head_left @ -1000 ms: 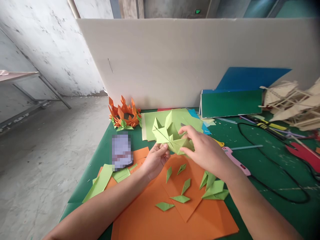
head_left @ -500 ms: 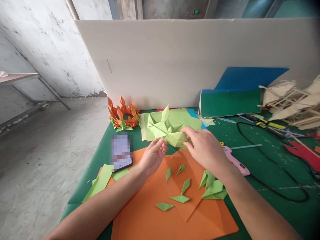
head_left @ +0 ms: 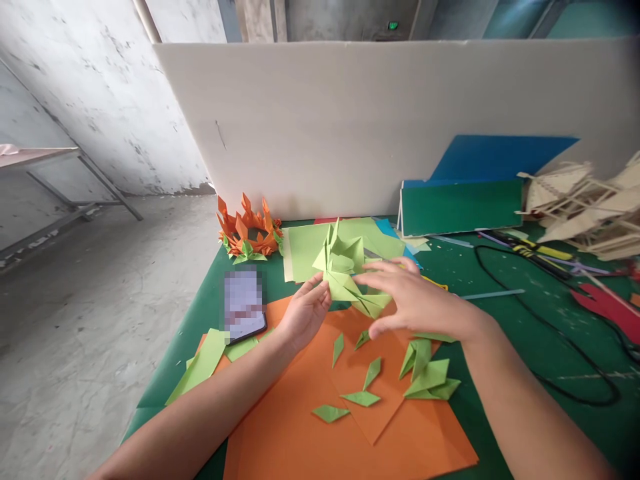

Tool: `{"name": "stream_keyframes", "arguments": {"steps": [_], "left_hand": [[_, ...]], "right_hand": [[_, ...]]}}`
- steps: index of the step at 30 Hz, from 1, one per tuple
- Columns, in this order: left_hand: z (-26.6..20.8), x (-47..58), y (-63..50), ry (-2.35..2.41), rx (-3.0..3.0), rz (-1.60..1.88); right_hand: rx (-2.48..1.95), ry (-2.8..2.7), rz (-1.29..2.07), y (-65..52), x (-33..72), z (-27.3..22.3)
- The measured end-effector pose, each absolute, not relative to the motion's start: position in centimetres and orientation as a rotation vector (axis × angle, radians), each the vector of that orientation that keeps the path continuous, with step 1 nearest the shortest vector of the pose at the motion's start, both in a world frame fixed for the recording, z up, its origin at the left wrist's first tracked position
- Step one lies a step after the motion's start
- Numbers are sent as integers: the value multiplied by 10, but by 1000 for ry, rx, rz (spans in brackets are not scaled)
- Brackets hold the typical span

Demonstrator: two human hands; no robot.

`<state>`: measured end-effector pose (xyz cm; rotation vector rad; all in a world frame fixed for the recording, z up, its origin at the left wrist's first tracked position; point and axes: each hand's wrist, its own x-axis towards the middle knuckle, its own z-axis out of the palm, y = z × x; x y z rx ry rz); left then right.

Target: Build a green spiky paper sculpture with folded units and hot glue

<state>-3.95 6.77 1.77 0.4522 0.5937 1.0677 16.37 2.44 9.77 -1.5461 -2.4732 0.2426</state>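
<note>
Light-green folded paper piece, just above the middle of the frame. I hold it off the table, its lower left edge pinched in my left hand. Several pointed flaps stand upward at its top; a flatter creased wing slopes down to the lower right. My right hand is spread with fingers open over that lower right part, at or just beside the paper; contact cannot be told.

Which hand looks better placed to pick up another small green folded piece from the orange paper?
Probably the right hand: open, hovering above the small green pieces. The left hand pinches the green origami model.
</note>
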Motion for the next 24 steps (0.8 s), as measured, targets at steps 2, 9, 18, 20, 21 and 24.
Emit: {"name": "stream_keyframes", "arguments": {"steps": [2, 9, 18, 20, 21, 24], "left_hand": [[18, -41, 69, 603, 463, 1087], [16, -43, 72, 744, 492, 1175], [8, -44, 65, 924, 688, 1126], [9, -44, 60, 1021, 756, 1138], [10, -44, 57, 1073, 800, 1142], [16, -43, 48, 1098, 1070, 1080]], "right_hand": [[-1537, -2525, 298, 25, 173, 98], [-1727, -2446, -84, 40, 188, 89], [-1615, -2502, -101, 49, 185, 62], [-1592, -2503, -62, 47, 185, 65], [-1569, -2501, -35, 45, 186, 69], [-1539, -2391, 25, 37, 197, 81]]}}
